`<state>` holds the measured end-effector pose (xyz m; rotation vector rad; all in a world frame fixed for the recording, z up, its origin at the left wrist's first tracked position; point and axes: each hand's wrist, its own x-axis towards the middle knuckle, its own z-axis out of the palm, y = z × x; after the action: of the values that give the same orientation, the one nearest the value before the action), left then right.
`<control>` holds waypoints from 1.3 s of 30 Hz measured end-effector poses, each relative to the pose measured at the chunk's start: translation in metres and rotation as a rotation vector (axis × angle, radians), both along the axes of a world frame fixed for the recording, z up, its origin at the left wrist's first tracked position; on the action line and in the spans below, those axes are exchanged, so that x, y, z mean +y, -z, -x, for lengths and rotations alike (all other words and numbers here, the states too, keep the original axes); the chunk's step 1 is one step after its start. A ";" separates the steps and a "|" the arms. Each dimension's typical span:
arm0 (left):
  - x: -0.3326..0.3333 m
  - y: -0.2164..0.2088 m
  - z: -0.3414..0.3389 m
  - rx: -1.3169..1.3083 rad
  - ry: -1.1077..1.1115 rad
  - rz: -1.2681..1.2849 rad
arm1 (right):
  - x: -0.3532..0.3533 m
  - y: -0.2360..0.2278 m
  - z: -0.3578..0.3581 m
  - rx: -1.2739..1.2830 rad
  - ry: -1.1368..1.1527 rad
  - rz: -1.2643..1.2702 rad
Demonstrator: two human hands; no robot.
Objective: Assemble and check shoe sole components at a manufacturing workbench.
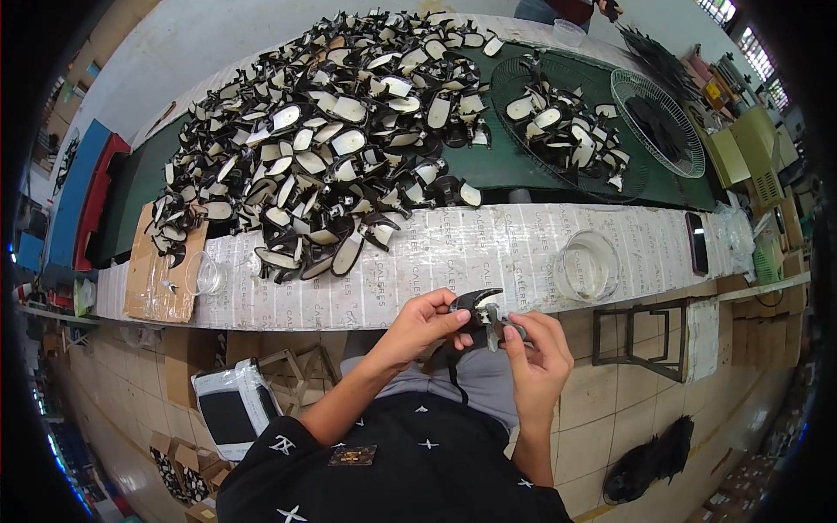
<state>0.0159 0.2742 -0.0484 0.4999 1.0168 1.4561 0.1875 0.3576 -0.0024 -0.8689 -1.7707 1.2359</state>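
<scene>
In front of my lap, just off the table's near edge, I hold a small black curved piece with a white inner face (477, 299), perhaps a shoe part. My left hand (427, 324) grips it between thumb and fingers. My right hand (539, 349) is closed, thumb against fingers, on a small grey, shiny thing (493, 336) that touches the black piece; its kind is hard to make out. A large heap of similar black-and-white pieces (349, 113) covers the far left and middle of the table (488, 248).
A wire basket (641, 179) holds more such pieces; another basket (689, 157) holds flat black ones. Clear plastic tubs stand at the right (588, 266) and left (207, 275). A phone (697, 244) lies at the right. Cardboard (166, 283) lies at the left. Another person (567, 10) stands behind the table.
</scene>
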 end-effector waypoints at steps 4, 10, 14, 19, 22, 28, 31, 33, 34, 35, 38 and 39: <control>0.000 0.000 0.001 0.017 0.003 0.007 | -0.001 -0.001 0.000 -0.022 0.018 -0.019; -0.002 -0.001 0.001 -0.001 -0.021 0.000 | 0.000 0.001 -0.007 -0.155 0.139 -0.232; -0.004 0.000 0.001 -0.036 -0.009 0.006 | 0.002 -0.001 -0.012 -0.200 0.204 -0.333; -0.006 0.002 0.002 -0.202 0.017 0.008 | 0.006 -0.002 -0.021 -0.069 0.242 -0.152; -0.005 0.004 0.005 -0.272 0.026 0.027 | 0.011 0.004 -0.020 0.062 0.213 0.007; -0.015 -0.001 0.007 -0.429 0.060 -0.098 | 0.032 0.030 -0.009 0.220 0.111 0.335; -0.030 0.013 0.004 -0.566 -0.025 -0.241 | 0.041 0.039 0.006 0.238 0.028 0.526; -0.031 -0.006 0.000 -0.624 -0.003 -0.241 | 0.053 0.054 0.015 0.290 -0.041 0.576; -0.029 -0.012 -0.002 -0.696 0.029 -0.310 | 0.058 0.059 0.022 0.326 -0.072 0.589; -0.028 -0.015 -0.003 -0.766 0.065 -0.380 | 0.062 0.064 0.029 0.362 -0.100 0.603; -0.030 -0.026 -0.004 -0.842 0.134 -0.476 | 0.071 0.070 0.051 0.344 -0.178 0.583; -0.027 -0.026 -0.006 -0.857 0.169 -0.558 | 0.074 0.071 0.056 0.316 -0.178 0.558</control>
<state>0.0216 0.2476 -0.0224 0.2826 -0.1136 1.5680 0.1319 0.4318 -0.0736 -0.7672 -1.2854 1.9202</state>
